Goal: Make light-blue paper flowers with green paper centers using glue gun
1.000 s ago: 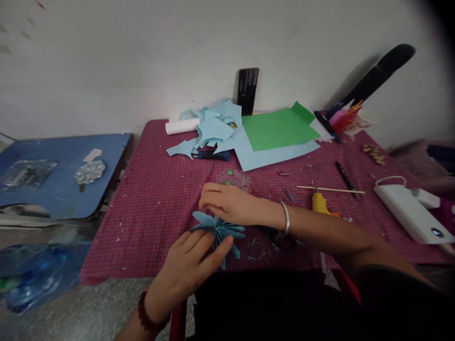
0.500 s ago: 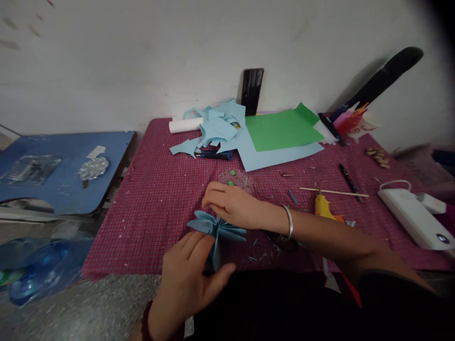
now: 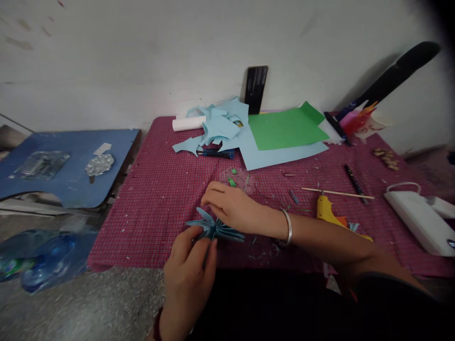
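Note:
A folded light-blue paper flower (image 3: 213, 227) lies near the front edge of the red checked tablecloth (image 3: 159, 199). My right hand (image 3: 232, 206), with a silver bangle on the wrist, rests on top of the flower and its fingers press down on the pleats. My left hand (image 3: 190, 267) comes from below and pinches the flower's lower folds between closed fingers. Small paper snippets lie scattered just right of the flower.
Light-blue paper scraps (image 3: 216, 125), a green sheet (image 3: 284, 128), a white roll (image 3: 186, 124) and blue scissors (image 3: 216, 154) lie at the back. A yellow glue gun (image 3: 326, 210), wooden stick (image 3: 337, 192), black pen (image 3: 353, 177) and white box (image 3: 415, 215) are right. A blue table (image 3: 71, 163) stands left.
My left hand has drawn back toward me and its fingers have closed on the flower's lower folds. The right hand stays on the flower. The view has shifted slightly.

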Demonstrator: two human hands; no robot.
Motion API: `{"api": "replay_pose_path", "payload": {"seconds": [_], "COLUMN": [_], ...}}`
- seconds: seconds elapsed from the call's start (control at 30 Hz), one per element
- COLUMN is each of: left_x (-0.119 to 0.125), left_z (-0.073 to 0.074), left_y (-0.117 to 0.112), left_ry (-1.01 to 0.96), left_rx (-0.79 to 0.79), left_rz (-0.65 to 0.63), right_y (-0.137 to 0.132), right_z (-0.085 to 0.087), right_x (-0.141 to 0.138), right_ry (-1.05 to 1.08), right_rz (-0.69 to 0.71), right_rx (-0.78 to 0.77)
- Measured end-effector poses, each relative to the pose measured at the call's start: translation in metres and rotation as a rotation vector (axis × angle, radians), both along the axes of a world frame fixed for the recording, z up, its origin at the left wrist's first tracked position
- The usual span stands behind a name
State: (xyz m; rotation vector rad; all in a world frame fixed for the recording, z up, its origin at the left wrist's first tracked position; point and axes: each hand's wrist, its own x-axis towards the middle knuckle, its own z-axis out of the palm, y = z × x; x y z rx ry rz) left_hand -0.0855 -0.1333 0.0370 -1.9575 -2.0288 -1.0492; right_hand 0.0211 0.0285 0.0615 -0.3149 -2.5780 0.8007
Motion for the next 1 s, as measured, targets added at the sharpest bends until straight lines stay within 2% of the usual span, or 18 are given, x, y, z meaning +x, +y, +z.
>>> {"api": "replay_pose_path", "payload": {"seconds": [0.17,0.43,0.63,1.0], "left_x": [-0.001,-0.005,-0.01,-0.016], "left_z": [-0.006,-0.012,-0.011,-0.012], "left_y": [-0.004,-0.001,0.001,-0.001], "left_ry": [0.036,0.027,0.113,0.133], "left_rx": [0.081,0.122,0.046,0.063], "left_rz": [0.011,-0.046,-0.184,-0.261], "right_y": [0.0,-0.002,-0.002,0.0], "right_z": [-0.001,0.003,0.004,0.006], "right_x": [0.001,0.0,-0.001,0.001], "right_ry": [0.006,-0.036,-0.067,-0.085], "right_rz": [0.003,0.003,-0.003,-0.011], "right_rx": [-0.004,-0.001,0.013,0.009]}}
